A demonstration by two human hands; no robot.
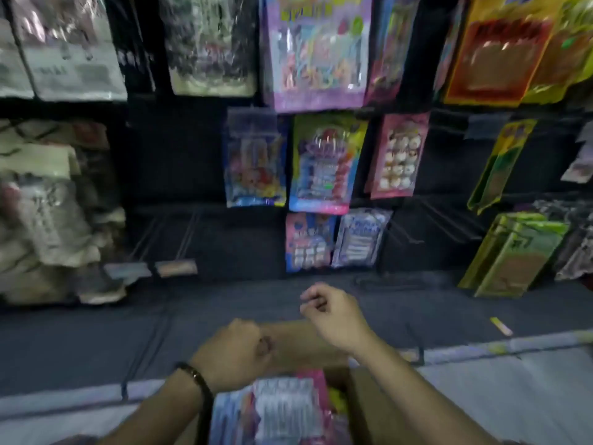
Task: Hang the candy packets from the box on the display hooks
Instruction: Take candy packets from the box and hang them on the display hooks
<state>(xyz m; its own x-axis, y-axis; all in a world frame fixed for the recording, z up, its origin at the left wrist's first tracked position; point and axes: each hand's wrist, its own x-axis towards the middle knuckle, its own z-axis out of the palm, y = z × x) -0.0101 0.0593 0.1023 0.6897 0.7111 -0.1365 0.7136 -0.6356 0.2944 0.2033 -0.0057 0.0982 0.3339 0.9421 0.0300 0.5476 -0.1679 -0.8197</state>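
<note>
Wristband (195,379): a thin dark band is circling the left wrist, lower left of centre, with a brownish, faintly shining segment sitting on its upper side.
Left forearm (154,412): is running bare from the band down to the bottom edge of the frame.
Right forearm (417,390): is showing bare from the wrist down to the lower right edge.
Left grip (236,354): is showing bare knuckles and a bare thumb.
Right grip (330,311): is showing bare fingers, slightly smeared by blur.

Left hand (236,354) and right hand (333,316) hover, curled, above packet-filled box (295,338).
</note>
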